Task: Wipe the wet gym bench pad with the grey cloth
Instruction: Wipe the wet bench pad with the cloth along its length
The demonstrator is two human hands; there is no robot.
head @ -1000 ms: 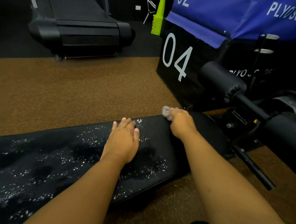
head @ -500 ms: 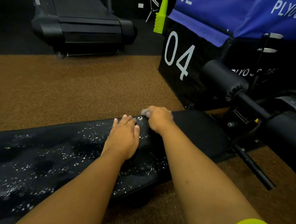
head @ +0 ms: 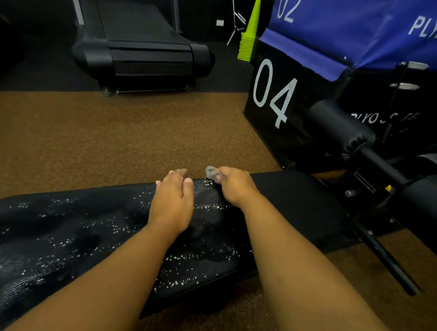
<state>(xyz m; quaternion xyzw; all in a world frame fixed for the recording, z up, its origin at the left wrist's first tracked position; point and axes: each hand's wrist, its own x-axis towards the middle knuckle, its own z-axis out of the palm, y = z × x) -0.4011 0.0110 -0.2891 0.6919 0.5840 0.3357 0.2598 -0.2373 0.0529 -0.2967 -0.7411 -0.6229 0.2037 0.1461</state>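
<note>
While droplets covered the bench pad (head: pixel 83 236) toward 8 o'clock, the right hand (head: pixel 232 185) gripped the bunched grey cloth (head: pixel 211 172) at the far edge, and the left hand (head: pixel 172 203) rested flat, fingers straight. Firm overlapping strokes toward 8 o'clock would likely serve best.

Grey cloth (head: pixel 211 172) (bunched) on droplet-beaded black pad (head: pixel 84 223).

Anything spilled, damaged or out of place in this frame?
Only the wet: droplets cover the bench pad left of the right hand, which holds the grey cloth. The pad's right end looks dry.
</note>
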